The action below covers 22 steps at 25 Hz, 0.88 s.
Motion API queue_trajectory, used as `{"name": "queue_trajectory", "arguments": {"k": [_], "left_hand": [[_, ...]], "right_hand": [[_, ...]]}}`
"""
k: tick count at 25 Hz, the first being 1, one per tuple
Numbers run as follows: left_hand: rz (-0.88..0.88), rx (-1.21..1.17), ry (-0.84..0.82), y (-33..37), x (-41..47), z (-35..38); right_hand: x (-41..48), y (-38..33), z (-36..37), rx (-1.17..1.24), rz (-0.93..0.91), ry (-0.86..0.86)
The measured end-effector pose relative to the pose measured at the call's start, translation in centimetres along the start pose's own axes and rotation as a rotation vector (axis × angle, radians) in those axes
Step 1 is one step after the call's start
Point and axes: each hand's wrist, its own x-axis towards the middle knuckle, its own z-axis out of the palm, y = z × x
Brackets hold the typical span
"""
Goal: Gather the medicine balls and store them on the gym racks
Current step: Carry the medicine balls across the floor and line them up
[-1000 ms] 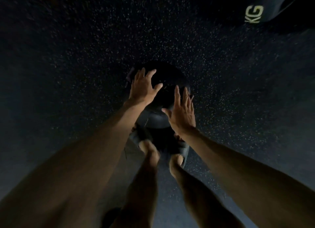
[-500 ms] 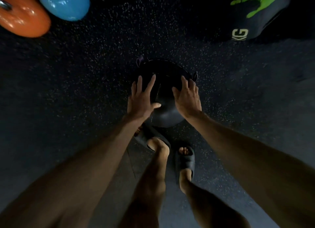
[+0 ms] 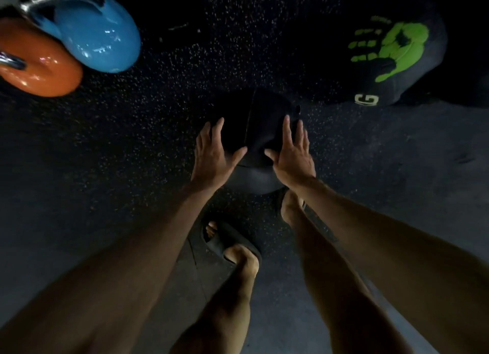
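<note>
Pressing medicine ball (image 3: 258, 120) | left hand (image 3: 211, 159), right hand (image 3: 294, 161) spread flat; right foot (image 3: 289, 206) now stepped beside it

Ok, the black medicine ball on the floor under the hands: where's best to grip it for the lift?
Take the black medicine ball by its two opposite flanks, from above: left hand on its left side, right hand on its right. It is round and no handle shows clearly, so spread palms probably should slide below its widest part.
</note>
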Motion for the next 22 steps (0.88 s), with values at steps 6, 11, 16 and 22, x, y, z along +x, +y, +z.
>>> {"name": "queue_trajectory", "arguments": {"k": [6, 11, 16, 22], "left_hand": [[-0.125, -0.091, -0.017, 6.2, 3.9, 0.7], [-0.227, 0.002, -0.029, 13.5, 12.7, 0.6], [-0.027, -0.016, 0.021, 16.4, 18.1, 0.1], [-0.067, 0.176, 0.122, 18.6, 15.7, 1.3]], "right_hand": [[7.8, 0.6, -6.8, 0.113, 0.189, 0.077], [7.1, 2.2, -8.8, 0.084, -0.067, 0.105], [10.6, 2.2, -10.4, 0.196, 0.146, 0.056], [13.8, 1.2, -15.2, 0.057, 0.207, -0.049]]}}
